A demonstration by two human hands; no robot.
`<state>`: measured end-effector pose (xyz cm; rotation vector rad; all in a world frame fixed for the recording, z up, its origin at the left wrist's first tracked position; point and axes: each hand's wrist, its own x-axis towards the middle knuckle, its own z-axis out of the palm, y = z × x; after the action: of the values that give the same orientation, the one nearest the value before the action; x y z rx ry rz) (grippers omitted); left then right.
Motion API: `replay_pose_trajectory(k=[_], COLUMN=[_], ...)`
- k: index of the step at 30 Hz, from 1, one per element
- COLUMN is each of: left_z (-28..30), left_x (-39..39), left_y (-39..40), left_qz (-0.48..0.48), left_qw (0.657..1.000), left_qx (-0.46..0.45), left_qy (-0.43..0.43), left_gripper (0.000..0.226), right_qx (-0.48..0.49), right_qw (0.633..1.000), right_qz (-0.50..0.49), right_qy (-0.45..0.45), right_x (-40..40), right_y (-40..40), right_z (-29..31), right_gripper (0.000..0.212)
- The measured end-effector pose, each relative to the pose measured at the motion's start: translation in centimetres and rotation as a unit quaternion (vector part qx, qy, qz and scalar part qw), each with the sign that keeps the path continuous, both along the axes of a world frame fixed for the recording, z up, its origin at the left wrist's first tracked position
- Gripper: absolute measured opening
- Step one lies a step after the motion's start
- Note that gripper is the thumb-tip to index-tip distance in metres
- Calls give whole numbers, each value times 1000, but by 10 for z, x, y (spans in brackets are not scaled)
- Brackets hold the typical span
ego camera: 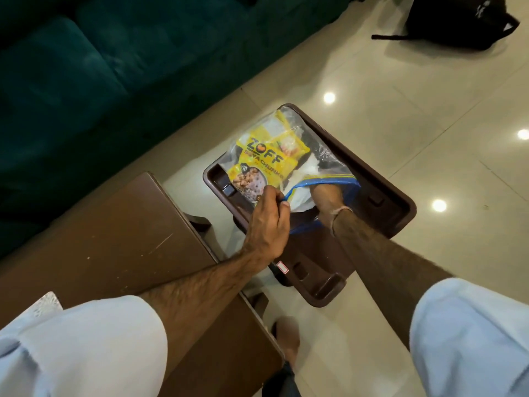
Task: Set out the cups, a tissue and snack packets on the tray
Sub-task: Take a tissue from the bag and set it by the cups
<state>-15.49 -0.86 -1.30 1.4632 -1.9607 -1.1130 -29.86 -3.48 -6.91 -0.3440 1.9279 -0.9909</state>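
A clear zip bag (pixel 320 156) with a blue mouth lies over a brown plastic tray (pixel 380 179). Inside it are yellow snack packets (pixel 266 159) and white tissue (pixel 309 167). My left hand (pixel 269 222) pinches the bag's blue rim at the near left. My right hand (pixel 326 199) is pushed into the bag's mouth up to the wrist; its fingers are hidden inside, so what they touch cannot be seen. No cups are visible.
A brown wooden table (pixel 120 239) stands to the left of the tray. A dark teal sofa (pixel 100 67) fills the upper left. A black backpack (pixel 458 21) lies on the glossy tiled floor (pixel 400 110) at top right. My foot (pixel 286 336) is below.
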Motion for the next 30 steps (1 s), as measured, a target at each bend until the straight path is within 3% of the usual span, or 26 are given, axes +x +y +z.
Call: replay_pose_trajectory(k=[4,9,13,17,19,23,30], left_z=[1,-1,7,21,24,32,57], left_x=[-4,-7,-3,14,27,67,171], left_y=[0,4,18,33,39,39,44], left_qz=[59,91,98,55,60,114,172], left_qw=[998,990,979,939,938,941,919], left_qx=[26,112,163,296,300,279,287], left_qy=[-3,-1,71,168,161,156,208], left_gripper=[8,10,13,38,43,29,24], right_qx=[-24,-61,-111,-137,-139,-136,-122], right_qw=[991,964,951,944,940,922,920], right_qz=[-108,-149,-110,-81,-66,-39,129], right_qy=[-81,-211,-268,-288,-304,-360,-349], right_x=[-12,-19,-11,16,33,70,152], right_y=[34,93,120,126,123,112,79], right_z=[13,42,66,88,96,106,120], right_gripper=[11,20,34,34,36,39,47])
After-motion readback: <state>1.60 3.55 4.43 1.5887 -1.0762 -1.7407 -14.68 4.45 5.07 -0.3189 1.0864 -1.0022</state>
